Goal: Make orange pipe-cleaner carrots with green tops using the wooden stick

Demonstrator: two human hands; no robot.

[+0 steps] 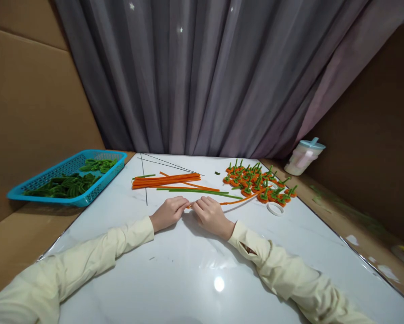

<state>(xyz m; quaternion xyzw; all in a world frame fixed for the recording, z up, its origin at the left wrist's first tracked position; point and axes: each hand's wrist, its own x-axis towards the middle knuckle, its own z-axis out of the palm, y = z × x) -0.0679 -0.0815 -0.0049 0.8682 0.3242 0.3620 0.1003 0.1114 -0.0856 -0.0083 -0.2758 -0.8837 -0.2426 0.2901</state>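
An orange pipe cleaner runs out to the right from between my hands, its far end curving up near the finished pieces. My left hand pinches its near end, where a small bit of orange shows at the fingertips. Close beside it, my right hand is closed round the same pipe cleaner. Just beyond my hands lie loose green pipe cleaners and a bundle of orange pipe cleaners. Small orange pumpkin shapes with green stems stand grouped at the right.
A blue basket with green coiled pieces sits at the left. White tape rings lie by the pumpkin shapes. At the right back stands a lidded cup. Thin dark rods lie behind the bundle, before a grey curtain.
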